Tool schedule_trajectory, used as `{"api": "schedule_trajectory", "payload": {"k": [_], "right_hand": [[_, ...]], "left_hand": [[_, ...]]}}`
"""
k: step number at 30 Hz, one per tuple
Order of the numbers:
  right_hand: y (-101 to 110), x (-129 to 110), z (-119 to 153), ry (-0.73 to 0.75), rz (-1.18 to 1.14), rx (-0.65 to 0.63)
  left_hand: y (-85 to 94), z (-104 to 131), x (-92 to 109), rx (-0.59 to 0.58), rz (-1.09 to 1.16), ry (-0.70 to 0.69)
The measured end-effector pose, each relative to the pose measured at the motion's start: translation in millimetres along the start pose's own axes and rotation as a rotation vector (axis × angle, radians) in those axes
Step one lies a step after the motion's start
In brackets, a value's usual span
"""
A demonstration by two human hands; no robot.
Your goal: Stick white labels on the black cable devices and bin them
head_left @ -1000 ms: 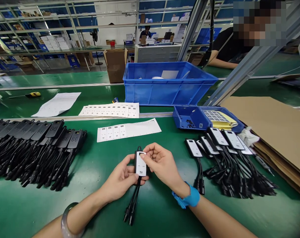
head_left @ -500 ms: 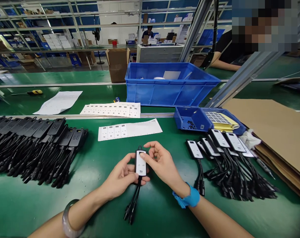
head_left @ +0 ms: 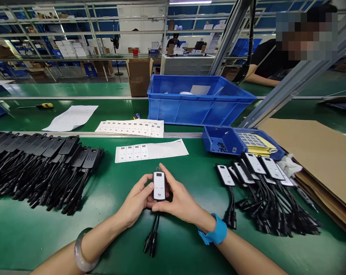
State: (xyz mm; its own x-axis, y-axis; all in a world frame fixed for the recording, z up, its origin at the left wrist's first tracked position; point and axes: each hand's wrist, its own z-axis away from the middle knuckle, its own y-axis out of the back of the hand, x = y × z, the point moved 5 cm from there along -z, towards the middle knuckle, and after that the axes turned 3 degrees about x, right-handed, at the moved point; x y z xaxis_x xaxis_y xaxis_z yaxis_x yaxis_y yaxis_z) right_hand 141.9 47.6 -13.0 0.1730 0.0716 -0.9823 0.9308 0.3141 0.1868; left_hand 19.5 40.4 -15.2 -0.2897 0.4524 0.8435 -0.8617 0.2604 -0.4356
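A black device with a white face label (head_left: 159, 186) is held upright between both hands, its short black cables hanging below over the green table (head_left: 112, 244). My left hand (head_left: 138, 198) grips its left side, thumb at the edge of the label. Around its right side and lower end curls my right hand (head_left: 177, 196), the index finger reaching up past the top. Beyond them lies a label sheet (head_left: 167, 149) with several labels at its left part. Labelled devices (head_left: 254, 163) are heaped on the right, while unlabelled black ones (head_left: 68, 145) are piled on the left.
A large blue bin (head_left: 201, 109) stands behind, with small blue trays (head_left: 218, 139) in front of it. Cardboard sheets (head_left: 318, 152) lie at the right. More label sheets (head_left: 129, 128), a paper (head_left: 71, 117) and a screwdriver (head_left: 47, 105) lie farther back. A person sits beyond the metal post.
My right hand has moved from over the top of the label down to the device's right side and lower end, its thumb now near the bottom. The camera view has shifted slightly.
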Motion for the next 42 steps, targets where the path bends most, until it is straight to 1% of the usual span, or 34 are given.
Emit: {"api": "schedule_trajectory", "payload": {"k": [3,7,9,11,13,15,17,18,19,20,21,23,24,25,26,28,30,31,32,33,35,38,40,42], "right_hand": [[3,-1,0,0.01,-0.019,0.036],[3,0,1,0.054,0.032,0.086],[2,1,1,0.064,0.051,0.097],[0,2,1,0.055,0.09,0.108],[-1,1,1,0.073,0.168,0.119],[-2,-5,1,0.15,0.287,0.123],[0,-13,0,0.247,0.416,0.125],[5,-17,-1,0.272,0.479,0.129],[12,-20,-2,0.271,0.549,0.149],[22,-22,-2,0.247,0.633,0.182],[35,-24,-3,0.199,0.729,0.224],[64,-26,0,0.062,0.956,0.296],[79,-27,3,-0.011,1.076,0.316],[93,-26,7,-0.082,1.192,0.324],[105,-25,11,-0.149,1.304,0.321],[124,-20,20,-0.268,1.499,0.313],[135,-16,26,-0.328,1.633,0.327],[137,-15,26,-0.322,1.671,0.339],[137,-15,24,-0.294,1.682,0.354],[134,-16,19,-0.247,1.645,0.366],[122,-18,2,-0.138,1.473,0.343],[91,-23,-34,-0.001,1.206,0.22],[66,-27,-60,0.061,1.134,0.15],[44,-28,-82,0.088,1.087,0.135]], "left_hand": [[-1.2,0,2,-0.005,-0.067,-0.03],[-0.7,-2,1,-0.009,-0.216,-0.07],[0.2,-3,0,-0.008,-0.249,-0.075],[0.9,-3,-1,0.002,-0.232,-0.069],[0.8,-4,-1,0.019,-0.167,-0.073],[0.0,-3,1,0.012,-0.088,-0.085],[0.2,-3,4,-0.035,-0.091,-0.092],[2.2,-3,7,-0.06,-0.151,-0.104],[6.6,-4,12,-0.065,-0.258,-0.137],[13.4,-6,18,-0.044,-0.406,-0.199],[22.0,-8,26,0.001,-0.579,-0.284],[41.0,-13,42,0.136,-0.952,-0.479],[49.8,-16,48,0.197,-1.137,-0.551],[57.7,-19,51,0.239,-1.305,-0.592],[64.7,-23,52,0.262,-1.442,-0.605],[74.9,-30,50,0.274,-1.606,-0.59],[78.0,-32,47,0.27,-1.651,-0.575],[77.0,-32,47,0.271,-1.657,-0.578],[75.0,-31,46,0.275,-1.671,-0.582],[72.4,-30,45,0.278,-1.686,-0.585],[66.7,-27,45,0.284,-1.717,-0.59],[60.4,-24,46,0.285,-1.765,-0.585],[58.0,-22,47,0.285,-1.797,-0.573],[56.4,-21,47,0.285,-1.827,-0.558]]}}
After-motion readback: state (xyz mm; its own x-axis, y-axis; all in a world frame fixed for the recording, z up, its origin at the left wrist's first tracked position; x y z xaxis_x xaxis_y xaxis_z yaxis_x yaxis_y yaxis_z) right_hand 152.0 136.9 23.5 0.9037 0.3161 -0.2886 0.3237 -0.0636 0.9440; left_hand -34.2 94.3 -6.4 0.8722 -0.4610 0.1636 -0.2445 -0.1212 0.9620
